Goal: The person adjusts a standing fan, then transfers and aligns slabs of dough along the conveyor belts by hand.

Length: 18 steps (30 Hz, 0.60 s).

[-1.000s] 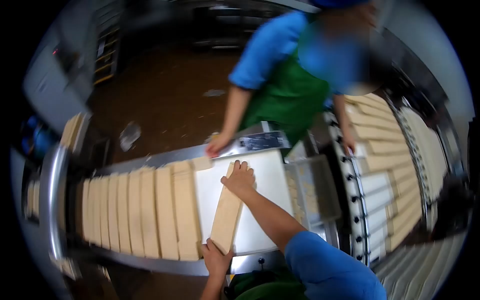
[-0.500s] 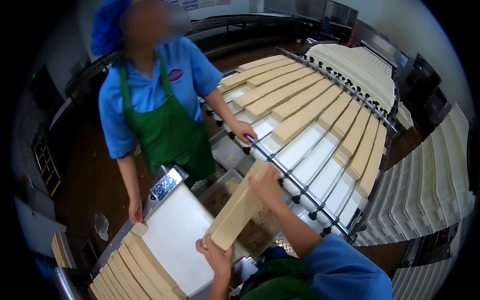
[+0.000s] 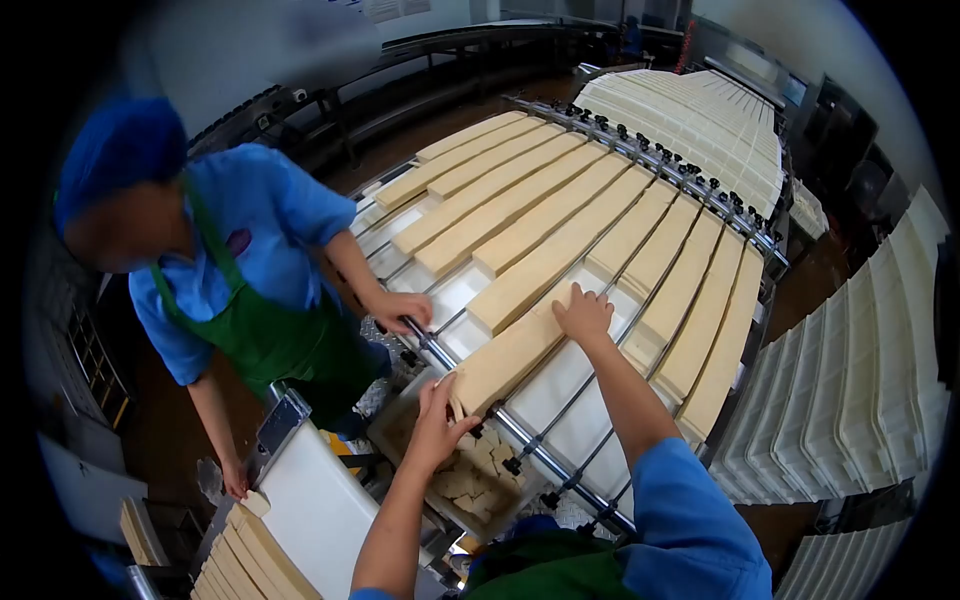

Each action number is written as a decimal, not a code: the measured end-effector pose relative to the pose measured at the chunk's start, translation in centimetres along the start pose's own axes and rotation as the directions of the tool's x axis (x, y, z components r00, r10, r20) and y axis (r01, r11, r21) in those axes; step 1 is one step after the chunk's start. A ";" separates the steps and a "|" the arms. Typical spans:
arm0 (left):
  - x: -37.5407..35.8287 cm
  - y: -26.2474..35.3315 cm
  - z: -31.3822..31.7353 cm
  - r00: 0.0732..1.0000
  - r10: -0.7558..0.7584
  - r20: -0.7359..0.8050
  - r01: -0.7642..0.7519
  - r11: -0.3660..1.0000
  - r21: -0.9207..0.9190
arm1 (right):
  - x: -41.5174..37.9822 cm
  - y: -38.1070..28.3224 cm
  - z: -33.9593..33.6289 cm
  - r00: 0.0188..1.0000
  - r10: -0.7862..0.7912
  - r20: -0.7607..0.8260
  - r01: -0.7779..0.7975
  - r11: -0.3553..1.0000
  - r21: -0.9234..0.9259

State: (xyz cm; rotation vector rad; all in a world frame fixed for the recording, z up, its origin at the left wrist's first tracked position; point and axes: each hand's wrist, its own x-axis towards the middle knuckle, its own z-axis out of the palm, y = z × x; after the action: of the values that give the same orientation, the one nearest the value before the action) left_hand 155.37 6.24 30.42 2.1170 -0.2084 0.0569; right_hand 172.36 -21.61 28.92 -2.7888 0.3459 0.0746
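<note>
A long pale slab (image 3: pixel 510 362) lies across the near rail of the conveyor, in one of its lanes. My left hand (image 3: pixel 440 420) is at the slab's near end, thumb and fingers around that end. Farther up, my right hand (image 3: pixel 585 314) rests on the slab's far part with its fingers spread. Rows of similar long slabs (image 3: pixel 550 265) lie side by side on the white conveyor bed (image 3: pixel 560 405), parted by thin metal rods. Below the rail, a bin (image 3: pixel 470 500) holds broken pale pieces.
A co-worker (image 3: pixel 240 260) in a green apron stands at the left, one hand on the rail (image 3: pixel 560 470), the other near stacked slabs (image 3: pixel 245 555) beside a white board (image 3: pixel 325 500). White trays (image 3: pixel 850 370) are stacked at the right.
The slab has moved from above the bin up onto the conveyor, with both my hands. My right hand's fingers have spread. The co-worker now leans with head lowered.
</note>
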 end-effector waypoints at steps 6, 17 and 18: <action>6.3 -1.2 6.4 0.996 0.070 -0.048 -0.073 0.995 -0.073 | -0.3 0.4 3.3 0.955 -0.122 -0.270 0.134 0.991 0.026; -7.8 0.7 0.8 0.807 0.212 -0.551 -0.017 0.941 0.337 | 2.6 15.7 -17.5 0.906 0.232 -0.353 -0.004 0.840 0.542; -10.4 0.2 0.2 0.860 0.088 -0.503 0.154 0.894 0.420 | 4.9 18.7 -21.4 0.807 0.319 -0.496 -0.037 0.867 0.497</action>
State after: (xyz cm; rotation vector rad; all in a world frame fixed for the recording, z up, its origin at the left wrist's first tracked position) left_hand 145.07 7.33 29.18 2.4722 0.1845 0.7058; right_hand 172.79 -46.88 42.79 -2.2227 0.6776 -0.7203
